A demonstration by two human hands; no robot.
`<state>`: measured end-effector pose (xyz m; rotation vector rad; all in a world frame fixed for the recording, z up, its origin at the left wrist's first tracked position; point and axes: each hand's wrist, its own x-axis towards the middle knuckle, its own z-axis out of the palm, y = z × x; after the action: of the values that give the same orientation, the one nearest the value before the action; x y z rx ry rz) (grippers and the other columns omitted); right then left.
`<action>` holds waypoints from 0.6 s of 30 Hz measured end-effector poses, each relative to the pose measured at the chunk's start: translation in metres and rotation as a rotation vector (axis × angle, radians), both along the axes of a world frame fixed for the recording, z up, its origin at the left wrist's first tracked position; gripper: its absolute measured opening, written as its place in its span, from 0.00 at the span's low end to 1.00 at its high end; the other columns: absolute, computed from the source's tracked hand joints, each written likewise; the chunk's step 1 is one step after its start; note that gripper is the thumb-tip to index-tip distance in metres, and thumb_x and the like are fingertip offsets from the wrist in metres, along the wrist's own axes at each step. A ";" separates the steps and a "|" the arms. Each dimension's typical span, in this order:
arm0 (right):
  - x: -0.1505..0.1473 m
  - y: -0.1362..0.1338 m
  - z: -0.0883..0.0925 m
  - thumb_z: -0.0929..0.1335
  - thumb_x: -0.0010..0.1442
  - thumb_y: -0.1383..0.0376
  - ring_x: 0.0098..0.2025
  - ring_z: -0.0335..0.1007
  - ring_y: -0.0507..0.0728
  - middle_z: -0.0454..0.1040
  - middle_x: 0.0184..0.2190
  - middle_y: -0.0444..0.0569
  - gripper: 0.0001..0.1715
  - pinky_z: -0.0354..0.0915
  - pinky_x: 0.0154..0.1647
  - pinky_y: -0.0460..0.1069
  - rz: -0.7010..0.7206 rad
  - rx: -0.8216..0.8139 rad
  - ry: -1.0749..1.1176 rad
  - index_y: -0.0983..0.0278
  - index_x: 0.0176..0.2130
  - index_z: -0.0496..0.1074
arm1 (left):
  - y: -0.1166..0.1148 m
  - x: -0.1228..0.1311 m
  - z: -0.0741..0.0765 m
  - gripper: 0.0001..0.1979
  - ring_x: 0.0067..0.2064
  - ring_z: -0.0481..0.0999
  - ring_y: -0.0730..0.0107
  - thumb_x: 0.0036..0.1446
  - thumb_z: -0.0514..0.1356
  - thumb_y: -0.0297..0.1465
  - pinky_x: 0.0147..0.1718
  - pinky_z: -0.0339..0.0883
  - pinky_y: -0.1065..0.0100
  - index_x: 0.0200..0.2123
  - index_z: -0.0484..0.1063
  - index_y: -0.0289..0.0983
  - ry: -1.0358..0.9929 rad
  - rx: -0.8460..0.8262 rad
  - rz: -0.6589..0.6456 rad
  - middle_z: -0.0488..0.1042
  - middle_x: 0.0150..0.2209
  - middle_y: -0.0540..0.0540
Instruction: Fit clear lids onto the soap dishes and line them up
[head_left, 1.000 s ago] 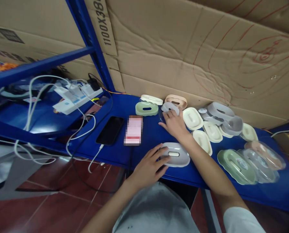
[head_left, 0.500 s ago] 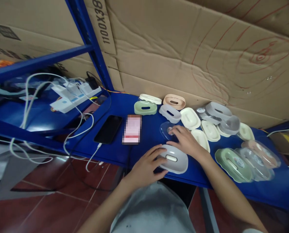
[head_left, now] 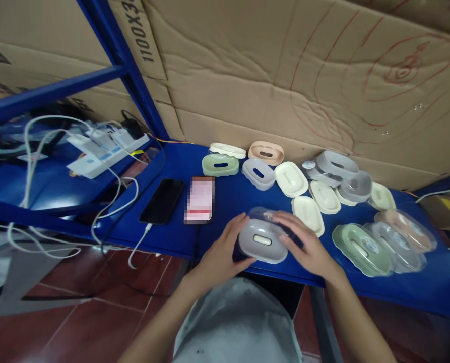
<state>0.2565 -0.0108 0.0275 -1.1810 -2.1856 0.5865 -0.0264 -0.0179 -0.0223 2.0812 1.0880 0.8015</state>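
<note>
A grey soap dish [head_left: 264, 250] with a cream insert showing through its slot is at the table's front edge. My left hand [head_left: 222, 252] grips its left side, thumb at the front and fingers behind. At the dish's far rim is a clear plastic lid [head_left: 258, 214], tilted, with a small round sticker. My right hand [head_left: 308, 245] has its fingertips closed on the lid's right part, thumb near the dish's right rim. The lid's lower part is hidden behind the dish. Just beyond my right hand lies a cream insert [head_left: 308, 214].
Behind are green [head_left: 220, 165], peach [head_left: 266, 153] and grey dish bases [head_left: 258, 174], plus several cream inserts [head_left: 291, 179]. Clear lids [head_left: 355, 186] are stacked at the back right. Lidded dishes [head_left: 363, 250] stand at right. Two phones [head_left: 162, 201] and a power strip [head_left: 104, 156] with cables are left.
My right hand has drawn the clear lid toward me, up to the far rim of the grey dish. My left hand stays on the dish. The view has shifted slightly.
</note>
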 end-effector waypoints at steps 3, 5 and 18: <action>-0.006 -0.031 -0.016 0.66 0.74 0.65 0.74 0.60 0.64 0.69 0.70 0.51 0.32 0.59 0.76 0.68 0.048 0.088 -0.050 0.52 0.72 0.63 | 0.002 -0.001 -0.003 0.57 0.77 0.57 0.49 0.61 0.73 0.35 0.72 0.61 0.45 0.78 0.36 0.53 -0.002 -0.049 -0.012 0.53 0.77 0.39; -0.011 -0.041 -0.024 0.66 0.72 0.67 0.75 0.60 0.64 0.69 0.69 0.51 0.34 0.52 0.78 0.72 0.086 0.164 -0.082 0.53 0.73 0.62 | 0.003 -0.001 -0.004 0.54 0.77 0.58 0.50 0.63 0.72 0.36 0.73 0.61 0.46 0.78 0.38 0.55 -0.014 -0.038 -0.033 0.53 0.77 0.41; -0.015 -0.039 -0.041 0.72 0.70 0.59 0.80 0.43 0.69 0.54 0.77 0.51 0.35 0.61 0.74 0.71 -0.021 0.221 -0.239 0.50 0.72 0.63 | 0.003 -0.002 -0.003 0.43 0.77 0.58 0.51 0.68 0.67 0.39 0.72 0.61 0.47 0.77 0.47 0.56 -0.013 -0.044 -0.051 0.52 0.77 0.43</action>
<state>0.2417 -0.0498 -0.0135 -1.2040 -2.3606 0.1949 -0.0287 -0.0146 -0.0255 2.0559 1.0325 0.7586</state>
